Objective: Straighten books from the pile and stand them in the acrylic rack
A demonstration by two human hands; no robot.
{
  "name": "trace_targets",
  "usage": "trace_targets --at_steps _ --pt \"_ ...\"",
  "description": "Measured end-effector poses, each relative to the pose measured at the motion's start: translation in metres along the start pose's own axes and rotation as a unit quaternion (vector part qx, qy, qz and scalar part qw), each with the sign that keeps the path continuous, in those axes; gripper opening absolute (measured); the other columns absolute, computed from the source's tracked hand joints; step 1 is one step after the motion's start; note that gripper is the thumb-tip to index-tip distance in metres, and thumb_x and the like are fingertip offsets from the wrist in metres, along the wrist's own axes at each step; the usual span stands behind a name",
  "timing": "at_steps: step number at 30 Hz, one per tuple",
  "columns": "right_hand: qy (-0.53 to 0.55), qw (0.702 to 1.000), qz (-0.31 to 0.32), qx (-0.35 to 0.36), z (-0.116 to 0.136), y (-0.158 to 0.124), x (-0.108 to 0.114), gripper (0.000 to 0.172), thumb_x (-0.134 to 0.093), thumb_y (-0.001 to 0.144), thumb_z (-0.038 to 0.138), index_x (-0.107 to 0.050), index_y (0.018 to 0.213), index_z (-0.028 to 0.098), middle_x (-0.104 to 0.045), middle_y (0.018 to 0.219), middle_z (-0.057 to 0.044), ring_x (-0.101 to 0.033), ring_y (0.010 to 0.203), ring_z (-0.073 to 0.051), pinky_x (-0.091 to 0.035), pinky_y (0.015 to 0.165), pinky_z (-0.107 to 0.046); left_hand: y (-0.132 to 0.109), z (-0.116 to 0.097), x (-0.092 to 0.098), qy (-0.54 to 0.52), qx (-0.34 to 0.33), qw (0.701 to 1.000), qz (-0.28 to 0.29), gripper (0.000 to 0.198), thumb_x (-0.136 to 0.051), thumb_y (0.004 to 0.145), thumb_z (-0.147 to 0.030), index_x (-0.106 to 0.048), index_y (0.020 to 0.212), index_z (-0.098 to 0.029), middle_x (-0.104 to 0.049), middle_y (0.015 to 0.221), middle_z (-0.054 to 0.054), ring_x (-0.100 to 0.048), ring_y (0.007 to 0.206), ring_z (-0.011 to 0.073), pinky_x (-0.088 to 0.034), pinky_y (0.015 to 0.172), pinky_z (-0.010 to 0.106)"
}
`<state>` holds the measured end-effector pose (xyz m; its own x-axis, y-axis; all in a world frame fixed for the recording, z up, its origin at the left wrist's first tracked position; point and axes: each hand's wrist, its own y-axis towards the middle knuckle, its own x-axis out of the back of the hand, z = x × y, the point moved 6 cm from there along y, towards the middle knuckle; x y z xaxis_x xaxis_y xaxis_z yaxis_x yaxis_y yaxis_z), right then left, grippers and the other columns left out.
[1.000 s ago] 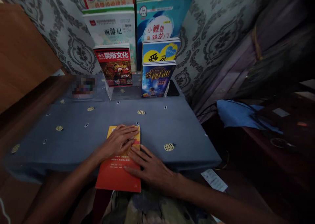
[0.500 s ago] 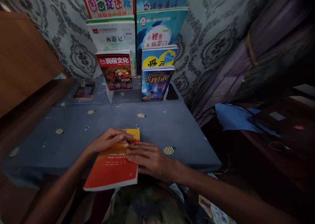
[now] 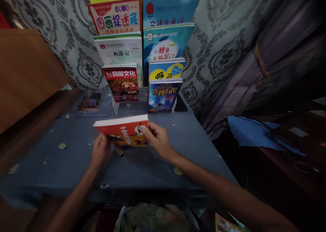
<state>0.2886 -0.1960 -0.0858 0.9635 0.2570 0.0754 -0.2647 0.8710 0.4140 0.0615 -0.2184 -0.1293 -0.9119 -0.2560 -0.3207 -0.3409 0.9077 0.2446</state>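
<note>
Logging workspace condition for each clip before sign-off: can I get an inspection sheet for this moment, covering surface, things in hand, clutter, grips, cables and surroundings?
surface: table under a blue-grey cloth with small yellow spots.
things in hand: orange book, held above the table, cover towards the camera.
clutter: tiered rows of upright books at the back edge; a dark flat item beside them.
grips: left hand holds the book at its lower left; right hand holds its right edge.
cables: thin dark lines cross the blue cloth at right; too dim to call.
surroundings: patterned wall, wooden panel at left, dark curtain at right.
</note>
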Motion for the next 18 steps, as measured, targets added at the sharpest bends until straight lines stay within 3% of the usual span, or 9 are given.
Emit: trace_targets --at_steps 2,6,12,15,18 --pt "0.010 1.000 -0.009 -0.003 -0.014 0.005 -0.001 0.032 -0.056 0.094 0.050 -0.065 0.092 0.019 -0.064 0.081 0.000 -0.058 0.073 -0.014 -0.048 0.065 -0.024 0.004 0.006 -0.005 0.021 0.009 1.000 0.008 0.043 -0.078 0.076 -0.059 -0.074 0.095 -0.021 -0.076 0.094 0.002 -0.069 0.088 0.0163 -0.053 0.083 0.024" --pt "0.002 1.000 -0.012 -0.017 -0.039 0.006 -0.002 0.031 -0.055 0.092 0.051 -0.058 0.084 0.021 -0.059 0.076 0.002 -0.056 0.068 -0.013 -0.048 0.060 -0.023 0.017 0.008 -0.023 0.028 0.021 0.999 0.016 0.045 -0.068 0.083 -0.062 -0.072 0.101 -0.021 -0.076 0.101 0.003 -0.070 0.093 0.0185 -0.055 0.083 0.027" --pt "-0.021 0.998 -0.029 -0.047 -0.059 0.015 0.005 0.037 -0.056 0.089 0.056 -0.051 0.075 0.022 -0.056 0.065 0.003 -0.055 0.059 -0.014 -0.045 0.054 -0.024 0.042 0.022 -0.045 0.029 0.096 0.995 -0.008 0.060 -0.067 0.076 -0.072 -0.072 0.095 -0.016 -0.078 0.092 0.007 -0.073 0.089 0.0246 -0.058 0.078 0.034" --pt "-0.021 0.996 -0.025 -0.081 -0.071 0.019 0.009 0.039 -0.053 0.089 0.059 -0.052 0.078 0.022 -0.060 0.067 0.002 -0.058 0.059 -0.015 -0.045 0.053 -0.024 0.049 0.042 -0.042 0.045 0.141 0.989 0.001 0.059 -0.068 0.073 -0.073 -0.071 0.091 -0.016 -0.077 0.085 0.007 -0.073 0.081 0.0257 -0.058 0.073 0.036" --pt "-0.106 0.988 -0.018 -0.111 -0.082 0.021 0.019 0.038 -0.049 0.091 0.053 -0.049 0.070 0.022 -0.060 0.064 0.001 -0.058 0.058 -0.016 -0.041 0.053 -0.024 0.055 0.058 -0.029 0.170 0.141 0.974 0.047 0.054 -0.062 0.077 -0.070 -0.068 0.088 -0.017 -0.073 0.079 0.008 -0.070 0.076 0.0261 -0.056 0.071 0.037"
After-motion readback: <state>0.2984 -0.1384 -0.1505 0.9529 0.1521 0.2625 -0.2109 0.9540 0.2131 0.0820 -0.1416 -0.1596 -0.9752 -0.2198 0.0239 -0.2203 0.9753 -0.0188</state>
